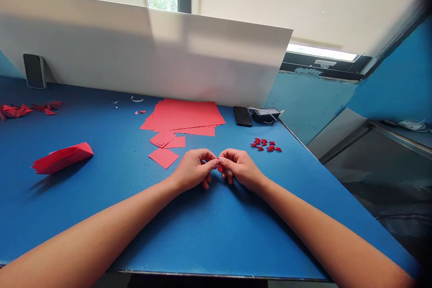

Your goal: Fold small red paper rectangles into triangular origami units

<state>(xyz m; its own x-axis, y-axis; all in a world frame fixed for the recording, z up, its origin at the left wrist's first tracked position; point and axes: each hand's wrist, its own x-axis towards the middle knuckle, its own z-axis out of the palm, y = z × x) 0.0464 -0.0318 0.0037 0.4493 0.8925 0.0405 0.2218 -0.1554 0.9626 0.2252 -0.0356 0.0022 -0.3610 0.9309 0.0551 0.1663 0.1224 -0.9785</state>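
While the left hand [197,168] and the right hand [241,168] meet over the middle of the blue counter [216,238], a small red paper piece [220,168] sits between their fingertips. Each grip is pinched closed on it, thumb against finger, with the other fingers loosely curled; the hands cover most of the paper, so its folds cannot be made out.

Just beyond the left hand lie several red paper rectangles [164,158], some overlapping, and behind them a stack of larger red paper sheets [185,114] with uneven edges. Beyond the right hand, toward the right edge of the counter, is a loose cluster of small folded red paper triangles [264,143]. Behind that cluster, a black smartphone [242,116] lies flat beside a black device [265,117] with a white cable [254,110].

Well apart on the left, a larger folded red paper form [64,158] rests on the counter, and farther back lies a row of dark red folded pieces [18,111]. Small red scraps [143,111] and a curved white scrap [137,100] lie left of the stack. A phone-like device [34,71] stands upright against a long white panel [202,58] along the back.
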